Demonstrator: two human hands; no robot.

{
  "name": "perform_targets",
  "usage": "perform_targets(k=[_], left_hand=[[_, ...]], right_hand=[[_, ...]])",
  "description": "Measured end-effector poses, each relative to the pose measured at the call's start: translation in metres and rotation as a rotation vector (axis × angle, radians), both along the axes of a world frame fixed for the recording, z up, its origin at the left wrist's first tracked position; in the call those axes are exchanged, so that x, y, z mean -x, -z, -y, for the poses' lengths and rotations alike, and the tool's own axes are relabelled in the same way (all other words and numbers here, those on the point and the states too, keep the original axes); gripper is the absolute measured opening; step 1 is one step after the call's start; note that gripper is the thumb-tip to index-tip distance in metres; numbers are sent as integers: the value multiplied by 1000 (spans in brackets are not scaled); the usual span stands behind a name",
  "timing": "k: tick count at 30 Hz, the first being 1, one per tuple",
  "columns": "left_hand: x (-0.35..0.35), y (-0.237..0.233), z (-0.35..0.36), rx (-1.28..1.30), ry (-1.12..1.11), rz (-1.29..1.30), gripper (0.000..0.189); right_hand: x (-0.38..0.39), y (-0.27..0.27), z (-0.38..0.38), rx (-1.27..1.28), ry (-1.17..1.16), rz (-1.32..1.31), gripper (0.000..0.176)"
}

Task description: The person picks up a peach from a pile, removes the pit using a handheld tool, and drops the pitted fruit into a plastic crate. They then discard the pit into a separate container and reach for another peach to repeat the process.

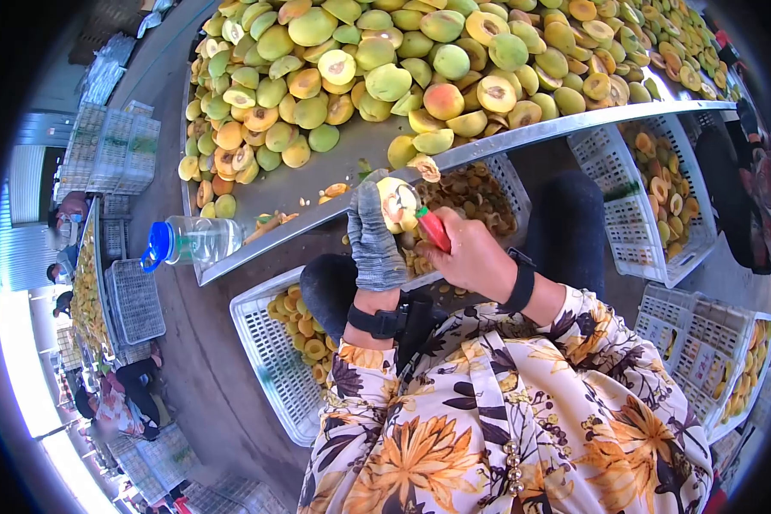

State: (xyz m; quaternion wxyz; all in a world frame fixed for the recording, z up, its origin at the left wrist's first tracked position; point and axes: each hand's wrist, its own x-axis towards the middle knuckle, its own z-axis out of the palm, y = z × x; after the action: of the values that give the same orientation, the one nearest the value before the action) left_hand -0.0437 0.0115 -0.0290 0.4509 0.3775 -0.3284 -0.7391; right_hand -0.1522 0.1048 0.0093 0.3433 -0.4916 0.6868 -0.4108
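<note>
My left hand (375, 236), in a grey knitted glove, is closed round a cut peach half (397, 204) with its pale flesh turned to the right. In my bare right hand (475, 255) is a red-handled knife (433, 228) with a green collar. Its working end is at the cut face of the peach, and I cannot make out the blade clearly. Both hands are over the near edge of a metal table (351, 158). Beside the peach half, another cut piece (424, 169) lies on the table's rim.
Heaped peaches (385, 81), many halved, cover the table. A clear bottle (201, 240) with a blue cap stands at its left corner. Below are a crate of scraps (480, 193) and a white crate of halves (274, 377). More crates (651, 206) stand right; a person (128, 403) sits far left.
</note>
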Motion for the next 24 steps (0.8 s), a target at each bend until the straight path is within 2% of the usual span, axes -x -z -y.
perform_targets(k=[2,4,6,8,10,18,20,21,23,24], left_hand=[[5,-6,-3,120,17,126,38],[13,-11,-9,187,4,121,37],[18,-6,-8,425,4,188,37],[23,-5,-10,463,-43,216,37],[24,-6,-13,564,41,322,49],[34,-12,-21,573,84,348,52],[38,-17,-20,812,-96,485,34],[37,-17,-19,812,-96,485,34],[30,-15,-16,529,85,290,44],[27,-18,-13,528,80,294,44]], right_hand=[[-1,4,-3,37,-12,-26,27],[0,5,-4,22,-6,-17,25],[2,7,-6,5,-19,-34,24],[2,6,-8,12,9,-2,24],[0,6,-11,20,38,31,24],[-2,6,-16,-11,137,55,26],[-2,2,-18,-19,123,101,26],[-2,1,-18,-25,109,145,25],[-4,2,-17,-56,73,161,25],[-5,2,-17,-84,36,176,24]])
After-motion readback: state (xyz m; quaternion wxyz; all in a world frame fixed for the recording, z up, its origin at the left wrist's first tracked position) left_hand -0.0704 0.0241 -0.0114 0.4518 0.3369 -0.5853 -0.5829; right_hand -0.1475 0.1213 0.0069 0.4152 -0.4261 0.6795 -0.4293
